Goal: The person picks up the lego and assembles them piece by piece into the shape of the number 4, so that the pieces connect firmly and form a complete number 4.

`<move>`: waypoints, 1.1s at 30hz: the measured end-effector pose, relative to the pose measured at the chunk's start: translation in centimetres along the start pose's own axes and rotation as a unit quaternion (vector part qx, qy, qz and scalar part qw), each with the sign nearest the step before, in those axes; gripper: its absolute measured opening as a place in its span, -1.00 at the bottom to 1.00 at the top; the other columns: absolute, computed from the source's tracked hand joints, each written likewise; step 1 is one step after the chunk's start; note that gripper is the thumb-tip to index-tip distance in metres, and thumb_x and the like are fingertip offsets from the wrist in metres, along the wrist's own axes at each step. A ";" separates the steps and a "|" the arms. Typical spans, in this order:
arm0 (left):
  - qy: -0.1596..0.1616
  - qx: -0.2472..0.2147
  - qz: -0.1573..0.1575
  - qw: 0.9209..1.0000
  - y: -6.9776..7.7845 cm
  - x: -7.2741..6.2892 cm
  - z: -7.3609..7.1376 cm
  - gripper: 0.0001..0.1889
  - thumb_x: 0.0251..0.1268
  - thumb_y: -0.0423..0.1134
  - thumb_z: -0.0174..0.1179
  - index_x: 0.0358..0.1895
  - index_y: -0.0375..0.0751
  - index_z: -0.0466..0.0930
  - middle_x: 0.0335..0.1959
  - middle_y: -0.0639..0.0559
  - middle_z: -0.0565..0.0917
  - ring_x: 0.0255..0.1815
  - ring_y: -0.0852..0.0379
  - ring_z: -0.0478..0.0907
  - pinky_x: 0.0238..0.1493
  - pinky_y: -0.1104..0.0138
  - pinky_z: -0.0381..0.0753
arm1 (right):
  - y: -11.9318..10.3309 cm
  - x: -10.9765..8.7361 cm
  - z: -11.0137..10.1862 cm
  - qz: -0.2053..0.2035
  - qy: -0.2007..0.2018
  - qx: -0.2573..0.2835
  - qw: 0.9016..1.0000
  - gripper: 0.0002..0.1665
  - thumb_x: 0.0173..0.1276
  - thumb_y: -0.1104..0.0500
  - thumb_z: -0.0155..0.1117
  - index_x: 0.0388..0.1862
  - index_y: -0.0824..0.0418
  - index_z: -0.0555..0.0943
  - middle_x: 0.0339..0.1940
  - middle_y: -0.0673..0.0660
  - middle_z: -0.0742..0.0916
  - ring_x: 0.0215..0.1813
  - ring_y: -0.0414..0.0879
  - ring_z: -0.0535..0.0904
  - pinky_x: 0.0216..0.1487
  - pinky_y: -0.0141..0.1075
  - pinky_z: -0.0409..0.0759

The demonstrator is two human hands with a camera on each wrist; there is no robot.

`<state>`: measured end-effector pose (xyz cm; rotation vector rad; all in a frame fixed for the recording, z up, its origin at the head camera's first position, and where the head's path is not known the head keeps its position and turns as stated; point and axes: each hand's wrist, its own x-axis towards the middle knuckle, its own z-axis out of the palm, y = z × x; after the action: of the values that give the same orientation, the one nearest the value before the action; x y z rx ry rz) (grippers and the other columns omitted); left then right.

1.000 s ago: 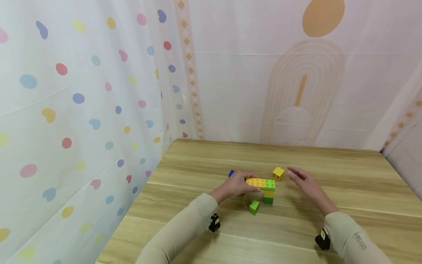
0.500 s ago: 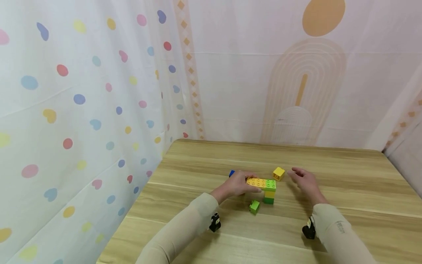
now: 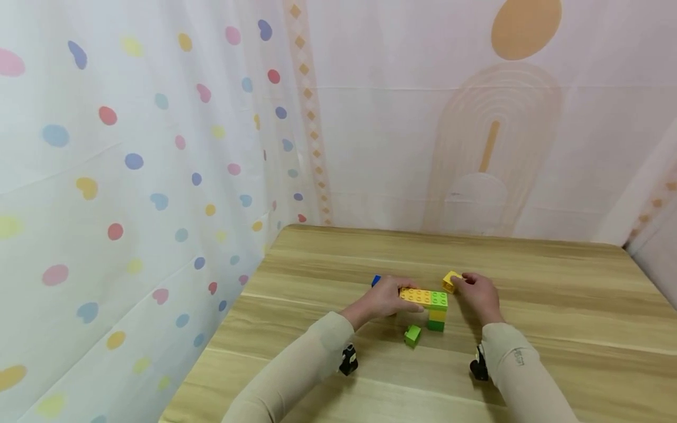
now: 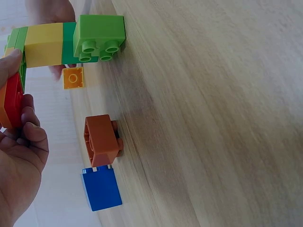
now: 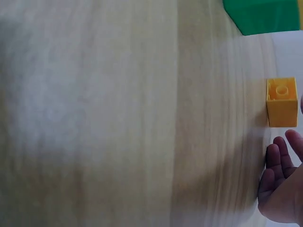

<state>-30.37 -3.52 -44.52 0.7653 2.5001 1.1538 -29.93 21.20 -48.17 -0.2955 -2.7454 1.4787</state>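
Observation:
My left hand (image 3: 386,298) grips a joined toy brick build by its long yellow-orange piece (image 3: 415,295); a red brick (image 4: 14,101) shows underneath in the left wrist view. At the build's right end, a light green brick (image 3: 439,300) tops a column of yellow (image 3: 437,315) and dark green (image 3: 436,325) bricks. My right hand (image 3: 480,295) is at a loose yellow brick (image 3: 451,281), thumb overlapping it in the head view. The right wrist view shows the fingers (image 5: 280,156) just short of this brick (image 5: 282,112), which lies with its hollow underside showing.
A loose light green brick (image 3: 412,336) lies on its side in front of the build. Behind my left hand lie a blue brick (image 4: 102,188) and a brownish-orange brick (image 4: 102,140). Patterned curtains (image 3: 370,147) hang behind the wooden table (image 3: 328,252).
My right hand has moved left, from beside the loose yellow brick up to it. My left hand keeps its grip on the build. The view has shifted slightly.

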 end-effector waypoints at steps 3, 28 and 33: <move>0.000 0.002 0.001 1.000 0.1 -0.1 0.0 -0.63 0.12 0.00 0.48 -0.03 -0.01 0.70 -0.26 0.26 0.64 -0.27 0.26 0.54 -0.30 0.39 0.55 | -0.1 0.1 0.1 -0.008 -0.003 -0.024 1.000 -0.28 0.50 -0.07 0.14 0.29 0.53 0.43 0.22 0.49 0.55 0.24 0.36 0.44 0.23 0.14 0.37; 0.002 0.004 -0.001 1.000 0.3 0.0 -0.1 -0.62 0.11 -0.03 0.49 -0.01 -0.04 0.71 -0.24 0.24 0.66 -0.27 0.26 0.55 -0.29 0.39 0.55 | 0.9 -1.3 -0.9 -0.043 -0.012 -0.103 0.994 -0.24 0.49 -0.18 0.13 0.26 0.49 0.49 0.18 0.43 0.61 0.20 0.34 0.50 0.16 0.15 0.43; 0.005 0.007 0.000 1.000 0.2 0.1 -0.1 -0.60 0.12 -0.03 0.49 0.01 -0.05 0.71 -0.23 0.24 0.66 -0.27 0.27 0.54 -0.29 0.40 0.54 | 1.0 -1.2 -0.5 -0.063 -0.002 -0.081 0.995 -0.30 0.45 -0.09 0.24 0.30 0.43 0.49 0.18 0.43 0.60 0.20 0.32 0.50 0.17 0.15 0.44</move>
<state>-30.41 -3.36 -44.31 0.7661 2.5173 1.1448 -28.56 21.95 -48.66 -0.1178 -2.8336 1.2332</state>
